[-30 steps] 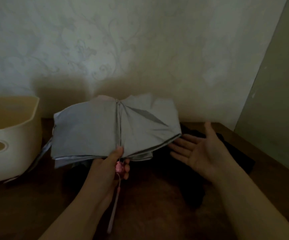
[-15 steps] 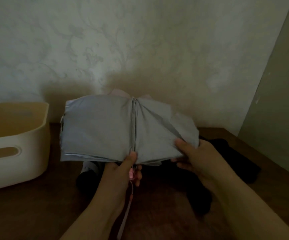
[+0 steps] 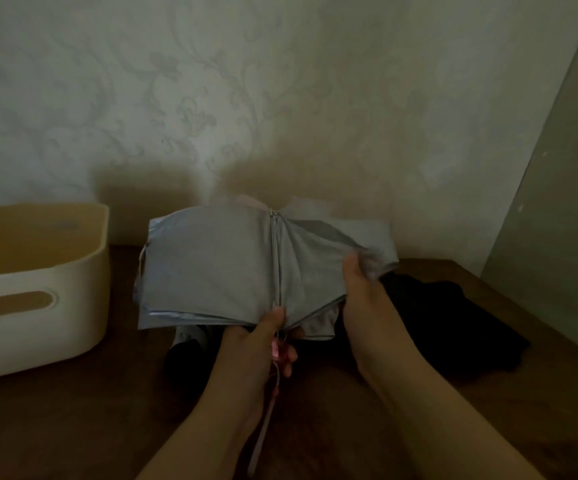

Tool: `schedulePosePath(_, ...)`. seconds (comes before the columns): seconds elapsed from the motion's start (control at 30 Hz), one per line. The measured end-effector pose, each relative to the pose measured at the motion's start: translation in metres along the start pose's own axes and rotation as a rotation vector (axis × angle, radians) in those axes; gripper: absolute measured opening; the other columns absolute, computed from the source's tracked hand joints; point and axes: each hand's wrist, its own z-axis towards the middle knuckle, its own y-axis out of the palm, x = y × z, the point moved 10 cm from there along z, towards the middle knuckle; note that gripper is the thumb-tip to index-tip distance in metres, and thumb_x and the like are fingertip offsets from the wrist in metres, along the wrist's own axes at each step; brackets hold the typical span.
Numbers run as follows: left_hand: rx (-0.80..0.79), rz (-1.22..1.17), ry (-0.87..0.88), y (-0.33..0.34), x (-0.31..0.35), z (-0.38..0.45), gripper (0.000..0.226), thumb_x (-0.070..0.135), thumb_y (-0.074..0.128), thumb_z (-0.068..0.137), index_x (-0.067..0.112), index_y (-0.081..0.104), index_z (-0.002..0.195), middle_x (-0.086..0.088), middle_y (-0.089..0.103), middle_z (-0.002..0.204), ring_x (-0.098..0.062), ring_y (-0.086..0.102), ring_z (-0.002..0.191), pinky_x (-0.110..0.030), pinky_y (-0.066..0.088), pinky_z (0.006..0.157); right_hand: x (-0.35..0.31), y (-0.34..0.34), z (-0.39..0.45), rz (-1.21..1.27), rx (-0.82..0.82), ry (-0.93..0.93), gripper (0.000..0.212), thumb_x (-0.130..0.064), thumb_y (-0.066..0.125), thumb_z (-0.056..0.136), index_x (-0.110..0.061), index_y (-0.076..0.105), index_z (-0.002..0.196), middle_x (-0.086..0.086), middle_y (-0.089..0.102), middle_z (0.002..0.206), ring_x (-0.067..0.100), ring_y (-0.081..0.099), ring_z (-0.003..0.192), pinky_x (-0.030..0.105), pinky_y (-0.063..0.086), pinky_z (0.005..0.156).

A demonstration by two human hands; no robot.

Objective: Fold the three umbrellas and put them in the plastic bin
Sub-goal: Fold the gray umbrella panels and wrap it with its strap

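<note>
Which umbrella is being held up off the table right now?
The grey umbrella, gripped by the left hand and right hand. The black umbrella lies on the table behind it, untouched.

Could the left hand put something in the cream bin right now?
Probably not right away. The left hand is busy gripping the grey umbrella at its pink handle. The cream plastic bin stands open-topped just to its left on the wooden table, with nothing between them, so the way looks free.
</note>
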Motion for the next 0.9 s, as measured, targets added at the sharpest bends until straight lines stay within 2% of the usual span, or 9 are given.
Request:
schedulePosePath(0.2, -0.115, 0.081, 0.005, 0.015, 0.001, -0.005, 0.024, 0.015, 0.050, 0.095, 0.003, 0.057, 0.075, -0.009, 0.055, 0.053, -0.018, 0.045, 0.042, -0.027, 0.035, 0.042, -0.031, 0.056, 0.011, -0.373, -0.277, -0.095, 0.046, -0.015, 0.016, 0.104, -0.014, 0.015, 0.150, 0.010, 0.013, 0.157, 0.028, 0.014, 0.143, 0.030, 0.012, 0.109)
schedulePosePath(0.33, -0.156, 0.092, -0.012, 0.021, 0.002, -0.009, 0.031, 0.019, 0.042, 0.098, 0.004, 0.058, 0.077, -0.011, 0.057, 0.055, -0.019, 0.045, 0.041, -0.028, 0.035, 0.041, -0.031, 0.100, 0.014, -0.395, -0.580, -0.041, 0.063, -0.064, 0.022, 0.092, -0.032, 0.034, 0.145, 0.002, 0.022, 0.156, 0.021, 0.024, 0.142, 0.038, 0.015, 0.117)
schedulePosePath(0.43, -0.184, -0.002, -0.062, 0.026, 0.002, -0.010, 0.048, 0.043, 0.034, 0.097, 0.007, 0.060, 0.080, -0.011, 0.058, 0.057, -0.019, 0.044, 0.040, -0.023, 0.032, 0.039, -0.022, 0.102, 0.022, -0.243, -0.692, 0.056, 0.076, -0.074, 0.017, 0.086, -0.026, 0.058, 0.129, 0.001, 0.046, 0.144, 0.013, 0.042, 0.132, 0.034, 0.021, 0.117)
schedulePosePath(0.53, -0.226, -0.036, -0.060, 0.030, 0.004, -0.011, 0.075, 0.072, 0.027, 0.073, 0.007, 0.062, 0.085, -0.010, 0.057, 0.057, -0.017, 0.043, 0.039, -0.020, 0.031, 0.038, -0.016, 0.104, 0.026, -0.224, -0.730, 0.082, 0.079, -0.073, 0.018, 0.084, -0.020, 0.067, 0.116, 0.004, 0.060, 0.130, 0.013, 0.052, 0.123, 0.031, 0.032, 0.110)
schedulePosePath(0.6, -0.240, -0.036, -0.028, 0.030, 0.009, -0.013, 0.077, 0.072, 0.037, 0.062, 0.007, 0.059, 0.096, -0.008, 0.056, 0.057, -0.014, 0.044, 0.039, -0.019, 0.032, 0.035, -0.019, 0.104, 0.021, -0.189, -0.757, 0.099, 0.076, -0.062, 0.011, 0.094, -0.012, 0.059, 0.127, 0.015, 0.057, 0.132, 0.020, 0.050, 0.124, 0.021, 0.044, 0.091)
schedulePosePath(0.67, -0.226, -0.033, -0.011, 0.027, 0.011, -0.014, 0.058, 0.057, 0.055, 0.068, 0.008, 0.058, 0.098, -0.007, 0.056, 0.059, -0.013, 0.045, 0.041, -0.021, 0.033, 0.035, -0.026, 0.106, 0.011, -0.081, -0.811, 0.162, 0.071, -0.050, 0.007, 0.099, -0.005, 0.049, 0.134, 0.025, 0.052, 0.133, 0.030, 0.048, 0.127, 0.018, 0.051, 0.078)
schedulePosePath(0.77, -0.160, -0.077, -0.062, 0.017, 0.009, -0.012, 0.025, 0.030, 0.059, 0.083, 0.006, 0.058, 0.089, -0.008, 0.056, 0.056, -0.014, 0.044, 0.039, -0.022, 0.031, 0.034, -0.044, 0.084, 0.021, 0.208, -0.614, 0.058, 0.059, -0.038, 0.012, 0.102, -0.003, 0.055, 0.125, 0.028, 0.056, 0.127, 0.031, 0.056, 0.118, 0.031, 0.044, 0.098)
schedulePosePath(0.83, -0.130, -0.151, -0.099, 0.015, 0.008, -0.010, 0.016, 0.022, 0.052, 0.091, 0.007, 0.055, 0.087, -0.007, 0.054, 0.053, -0.013, 0.043, 0.037, -0.019, 0.030, 0.033, -0.048, 0.036, 0.031, 0.212, -0.257, -0.137, 0.037, -0.025, 0.026, 0.103, -0.015, 0.061, 0.108, 0.016, 0.065, 0.118, 0.018, 0.064, 0.101, 0.029, 0.047, 0.092)
schedulePosePath(0.9, -0.116, -0.248, -0.144, 0.015, 0.007, -0.008, 0.017, 0.021, 0.045, 0.095, 0.007, 0.051, 0.086, -0.006, 0.053, 0.052, -0.012, 0.043, 0.035, -0.015, 0.028, 0.032, -0.043, -0.014, 0.022, -0.030, 0.074, -0.311, 0.022, -0.014, 0.043, 0.098, -0.029, 0.057, 0.103, -0.007, 0.065, 0.106, 0.005, 0.061, 0.096, 0.022, 0.045, 0.082)
